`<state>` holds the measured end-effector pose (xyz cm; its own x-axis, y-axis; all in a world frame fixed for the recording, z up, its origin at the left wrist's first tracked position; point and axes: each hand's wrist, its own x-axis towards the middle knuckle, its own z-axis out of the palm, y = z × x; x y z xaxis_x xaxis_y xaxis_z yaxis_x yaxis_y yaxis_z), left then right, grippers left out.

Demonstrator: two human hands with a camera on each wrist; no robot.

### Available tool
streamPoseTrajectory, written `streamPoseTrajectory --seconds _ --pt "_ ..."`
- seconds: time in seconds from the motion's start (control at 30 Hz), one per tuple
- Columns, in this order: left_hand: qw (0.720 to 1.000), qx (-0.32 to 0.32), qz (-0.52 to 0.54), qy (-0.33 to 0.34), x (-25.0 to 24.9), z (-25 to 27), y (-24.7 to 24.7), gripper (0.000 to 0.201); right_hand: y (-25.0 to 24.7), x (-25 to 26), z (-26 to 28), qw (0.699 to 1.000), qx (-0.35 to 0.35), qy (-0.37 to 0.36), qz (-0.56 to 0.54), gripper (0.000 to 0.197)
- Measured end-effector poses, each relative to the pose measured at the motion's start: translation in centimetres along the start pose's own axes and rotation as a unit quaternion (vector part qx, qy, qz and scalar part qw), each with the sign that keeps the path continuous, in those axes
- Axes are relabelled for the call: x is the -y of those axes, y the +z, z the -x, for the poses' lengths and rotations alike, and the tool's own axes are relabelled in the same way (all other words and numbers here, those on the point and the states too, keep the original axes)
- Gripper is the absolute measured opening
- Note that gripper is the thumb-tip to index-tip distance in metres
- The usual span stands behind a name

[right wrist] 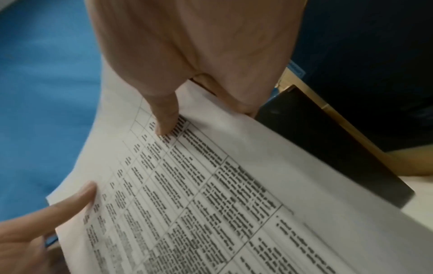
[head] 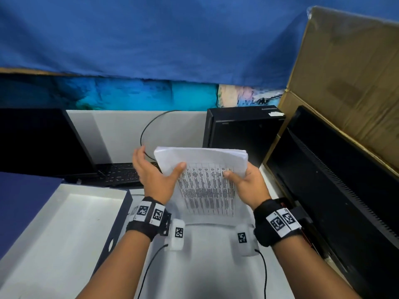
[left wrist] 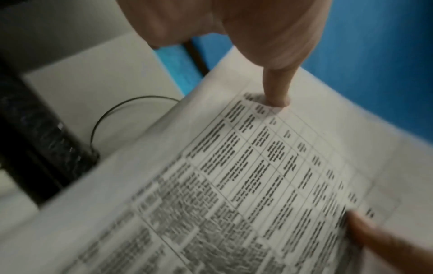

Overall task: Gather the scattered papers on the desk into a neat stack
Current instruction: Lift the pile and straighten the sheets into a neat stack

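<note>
Item: a sheaf of white printed paper sheets (head: 205,169), table-ruled on the top page, which you held raised on end above the white surface (head: 207,255), its lower edge close to or touching it. Your left hand (head: 154,176) and right hand (head: 248,184) each had a pinching grip on a side edge, thumb on the printed face, remaining fingers hidden behind. Handling, as judged: light, limp and bowing at the top, sheets prone to slipping; best held at both side edges.
</note>
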<state>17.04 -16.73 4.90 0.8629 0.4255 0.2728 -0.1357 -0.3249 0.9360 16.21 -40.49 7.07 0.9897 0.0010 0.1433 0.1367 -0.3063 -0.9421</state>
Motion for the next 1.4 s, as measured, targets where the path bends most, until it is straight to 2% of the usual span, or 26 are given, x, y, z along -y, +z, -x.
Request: streamPoseTrajectory --seconds 0.07,0.1,0.2,0.27,0.4,0.57,0.67,0.77,0.83,0.9,1.0,1.1,1.17,1.4 --pt "0.987 0.081 0.123 -0.061 0.4 0.2 0.2 0.090 0.1 -0.5 0.1 0.998 0.006 0.020 -0.055 0.031" --pt "0.983 0.106 0.137 -0.063 0.5 0.4 0.3 0.076 0.3 -0.9 0.2 0.997 -0.002 0.026 -0.073 0.031" --pt "0.988 0.120 0.098 -0.024 0.8 1.3 0.2 0.046 1.1 -3.0 0.9 0.992 -0.049 0.065 -0.098 0.028" --pt "0.989 0.127 0.078 -0.020 1.7 2.5 0.3 0.037 2.0 -4.9 2.1 0.991 -0.053 0.088 -0.085 0.029" --pt "0.985 0.153 0.037 -0.064 3.9 4.9 0.5 0.036 3.5 -7.1 4.2 0.990 -0.058 0.116 -0.051 0.044" --pt "0.989 0.131 0.032 -0.055 3.6 4.5 0.7 0.031 3.3 -6.1 3.3 0.988 -0.100 0.105 -0.056 0.035" --pt "0.988 0.141 0.032 -0.063 3.8 4.5 0.7 0.034 3.5 -6.2 3.5 0.988 -0.091 0.111 -0.055 0.036" --pt "0.986 0.143 0.055 -0.071 4.2 4.3 0.2 0.039 3.3 -6.2 3.9 0.988 -0.075 0.111 -0.078 0.047" --pt "0.984 0.133 0.104 -0.056 3.1 3.6 -0.2 0.043 2.9 -4.6 3.7 0.987 -0.091 0.076 -0.108 0.048" --pt "0.982 0.117 0.144 -0.023 1.4 2.8 -0.3 0.041 2.7 -2.6 3.3 0.982 -0.122 0.027 -0.140 0.041" --pt "0.985 0.090 0.145 0.012 -0.3 1.5 0.0 0.033 2.9 -0.1 2.3 0.971 -0.181 -0.021 -0.152 0.027" --pt "0.990 0.062 0.126 -0.001 -0.6 0.8 0.7 0.016 3.4 0.5 1.4 0.966 -0.214 0.006 -0.146 0.012" --pt "0.992 0.050 0.117 -0.014 -0.3 0.6 1.1 0.007 3.4 0.3 1.0 0.964 -0.224 0.019 -0.141 0.010" --pt "0.985 0.058 0.160 -0.013 -0.5 0.7 0.9 0.016 3.2 0.2 0.9 0.965 -0.219 0.016 -0.140 0.003"
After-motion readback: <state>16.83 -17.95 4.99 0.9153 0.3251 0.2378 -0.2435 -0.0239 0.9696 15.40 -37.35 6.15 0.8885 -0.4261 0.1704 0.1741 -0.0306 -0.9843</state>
